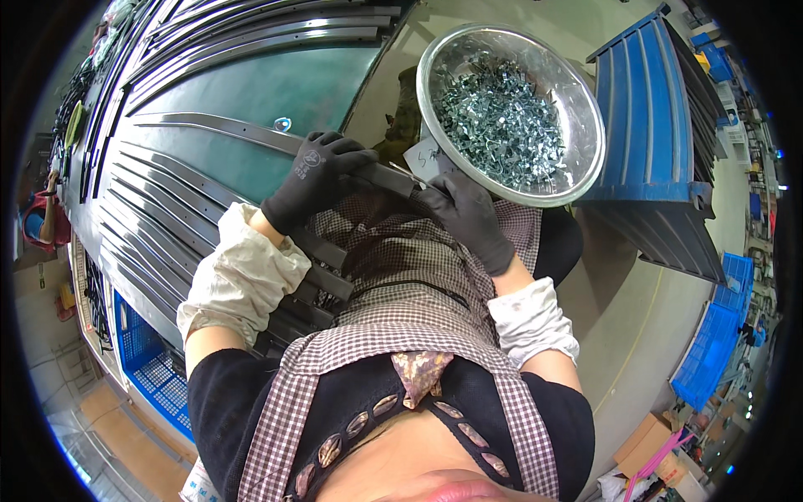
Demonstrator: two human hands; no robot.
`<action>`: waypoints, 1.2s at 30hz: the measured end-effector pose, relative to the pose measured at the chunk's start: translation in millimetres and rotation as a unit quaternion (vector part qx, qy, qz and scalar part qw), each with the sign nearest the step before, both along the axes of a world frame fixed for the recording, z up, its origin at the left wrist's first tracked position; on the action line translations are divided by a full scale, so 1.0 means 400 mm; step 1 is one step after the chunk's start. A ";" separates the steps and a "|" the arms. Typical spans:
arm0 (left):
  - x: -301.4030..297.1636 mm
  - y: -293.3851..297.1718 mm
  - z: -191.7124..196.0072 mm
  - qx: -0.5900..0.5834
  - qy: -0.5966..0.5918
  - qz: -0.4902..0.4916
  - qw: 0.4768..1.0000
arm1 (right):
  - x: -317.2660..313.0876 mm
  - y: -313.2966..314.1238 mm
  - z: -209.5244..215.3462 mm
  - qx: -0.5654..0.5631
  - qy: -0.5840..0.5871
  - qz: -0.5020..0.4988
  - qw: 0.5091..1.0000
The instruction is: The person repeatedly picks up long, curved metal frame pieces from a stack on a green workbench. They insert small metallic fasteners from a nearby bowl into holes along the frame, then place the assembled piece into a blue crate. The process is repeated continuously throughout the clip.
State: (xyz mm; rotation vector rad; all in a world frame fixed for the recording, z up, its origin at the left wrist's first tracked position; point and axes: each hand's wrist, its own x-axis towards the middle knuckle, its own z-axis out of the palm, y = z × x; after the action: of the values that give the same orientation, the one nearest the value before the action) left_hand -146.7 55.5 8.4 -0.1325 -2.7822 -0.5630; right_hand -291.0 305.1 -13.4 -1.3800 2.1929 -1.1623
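While over strip (227, 129), left fingers (355, 159) curled

On the near side of the bowl (581, 125), the right hand (468, 213) hid the end of the dark strip (389, 178); left of the bowl, part of the paper (421, 157) was covered; far right of it, things (757, 209) looked too tiny to tell.

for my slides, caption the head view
Gloved left hand holds a black strip, right hand at its end, near a bowl of small metal pieces.
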 end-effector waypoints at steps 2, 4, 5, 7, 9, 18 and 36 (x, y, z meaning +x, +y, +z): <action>0.002 -0.001 -0.002 0.000 -0.001 -0.001 1.000 | -0.001 0.053 -0.011 -0.015 -0.013 -0.010 1.000; 0.002 0.002 0.000 0.000 -0.003 -0.002 1.000 | -0.005 0.099 -0.025 -0.018 -0.006 -0.010 1.000; -0.001 0.003 0.008 -0.001 -0.006 -0.003 1.000 | -0.004 0.116 -0.029 -0.015 0.007 -0.007 1.000; -0.002 0.005 0.012 -0.001 -0.008 -0.004 1.000 | -0.001 0.122 -0.028 -0.011 0.033 0.002 0.999; 0.002 0.006 0.013 0.001 -0.008 -0.001 1.000 | 0.013 0.109 -0.011 -0.011 0.058 0.015 0.998; 0.011 -0.015 -0.001 -0.035 -0.008 -0.015 0.999 | 0.040 0.036 0.024 0.018 0.142 0.008 0.990; 0.285 0.054 0.206 -0.001 -0.160 -0.125 0.979 | -0.349 -0.093 0.015 0.394 0.146 -0.051 0.906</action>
State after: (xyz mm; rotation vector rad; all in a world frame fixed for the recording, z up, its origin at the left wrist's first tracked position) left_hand -32.8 77.0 90.9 -0.4329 -3.1009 -0.6970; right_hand -430.5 268.0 -7.4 -1.1111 2.5181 -0.0076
